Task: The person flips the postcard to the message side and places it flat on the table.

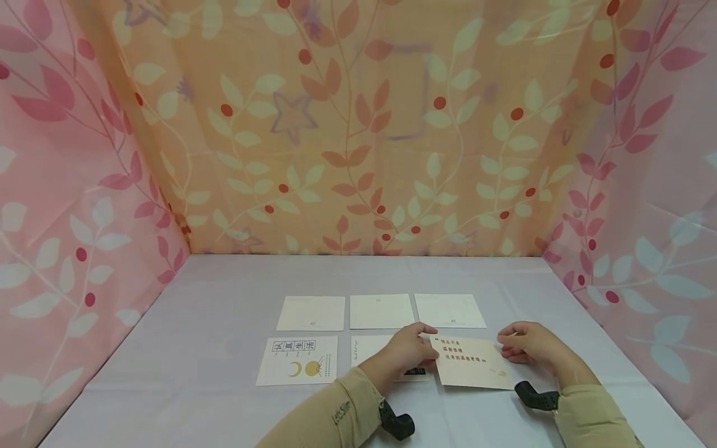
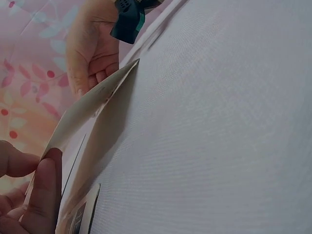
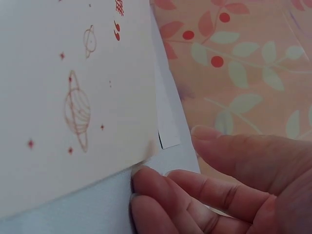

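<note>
A cream card [image 1: 473, 364] with red Chinese lettering is held slightly tilted above the white tabletop. My left hand [image 1: 406, 351] pinches it at its left end, thumb on one face and fingers on the other, as the left wrist view also shows. Planet drawings [image 3: 78, 112] decorate its other end. Beside that end is my right hand [image 1: 538, 348], thumb apart from the loosely bent fingers; a fingertip [image 3: 151, 178] lies at the card's edge, and contact is unclear. Under my left hand lies a white card [image 1: 366, 347], largely hidden.
A row of three pale, nearly blank cards lies behind: left [image 1: 310, 313], middle [image 1: 381, 311] and right [image 1: 450, 310]. At front left is a card with a moon and sun [image 1: 297, 361]. Flowered cloth [image 1: 358, 155] walls in the white table [image 1: 196, 348] on three sides.
</note>
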Tool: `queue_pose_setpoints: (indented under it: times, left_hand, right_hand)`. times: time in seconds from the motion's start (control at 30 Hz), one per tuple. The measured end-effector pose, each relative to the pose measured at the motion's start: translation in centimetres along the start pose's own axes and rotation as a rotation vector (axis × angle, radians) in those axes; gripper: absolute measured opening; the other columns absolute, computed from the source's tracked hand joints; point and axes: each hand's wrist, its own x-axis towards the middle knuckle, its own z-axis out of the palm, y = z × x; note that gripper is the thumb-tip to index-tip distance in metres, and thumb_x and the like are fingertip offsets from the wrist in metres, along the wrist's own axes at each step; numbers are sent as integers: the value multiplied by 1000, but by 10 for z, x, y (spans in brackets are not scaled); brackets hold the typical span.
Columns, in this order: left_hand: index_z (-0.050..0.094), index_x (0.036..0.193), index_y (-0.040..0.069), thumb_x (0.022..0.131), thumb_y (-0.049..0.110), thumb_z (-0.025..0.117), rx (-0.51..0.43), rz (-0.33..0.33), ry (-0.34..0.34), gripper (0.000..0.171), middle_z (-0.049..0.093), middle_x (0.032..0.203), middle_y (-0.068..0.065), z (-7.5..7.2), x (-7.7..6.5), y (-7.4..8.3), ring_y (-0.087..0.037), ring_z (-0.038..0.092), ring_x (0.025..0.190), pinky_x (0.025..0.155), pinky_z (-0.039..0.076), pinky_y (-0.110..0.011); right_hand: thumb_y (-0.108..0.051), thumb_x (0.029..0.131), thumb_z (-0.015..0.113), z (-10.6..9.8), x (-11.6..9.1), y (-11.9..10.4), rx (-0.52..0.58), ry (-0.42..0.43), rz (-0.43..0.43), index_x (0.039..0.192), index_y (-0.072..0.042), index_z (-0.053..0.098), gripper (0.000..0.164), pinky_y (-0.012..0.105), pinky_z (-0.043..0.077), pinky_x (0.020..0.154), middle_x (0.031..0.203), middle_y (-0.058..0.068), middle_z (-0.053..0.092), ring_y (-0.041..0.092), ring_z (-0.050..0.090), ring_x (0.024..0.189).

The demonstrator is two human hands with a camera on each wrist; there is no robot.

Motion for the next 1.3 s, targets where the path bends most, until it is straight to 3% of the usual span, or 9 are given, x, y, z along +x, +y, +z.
queue_pose_setpoints:
  times: [0.4,0.67,1.07,1.3]
  left_hand:
    - [58,111,17,76,-5,66,14,-17,43,42,61,77,-4,-3,-1,4,-16,59,64,58,53,-27]
    - [57,113,17,77,-5,65,6,6,35,44,62,78,-5,-5,-1,7,-15,60,64,58,52,-27]
    - [46,127,19,78,0,66,21,-4,46,56,62,79,-3,-6,1,6,-15,59,61,59,50,-26]
    - [43,131,18,78,2,66,-15,-7,35,60,61,81,-4,-11,1,3,-16,59,63,60,49,-27]
  right_hand:
    - [-20,83,66,1,-1,0,-41,-20,-31,103,4,60,31,30,53,64,79,5,62,17,58,69]
    - [-19,83,66,2,-1,-2,-75,-20,-52,105,4,59,32,31,52,62,82,6,64,17,58,68]
    - [-6,87,57,4,-1,-4,-36,-41,-66,92,2,58,10,31,52,62,75,7,58,18,55,69]
    - [-5,89,54,2,-2,-6,6,-71,-111,89,1,54,6,31,52,63,74,7,55,19,55,68]
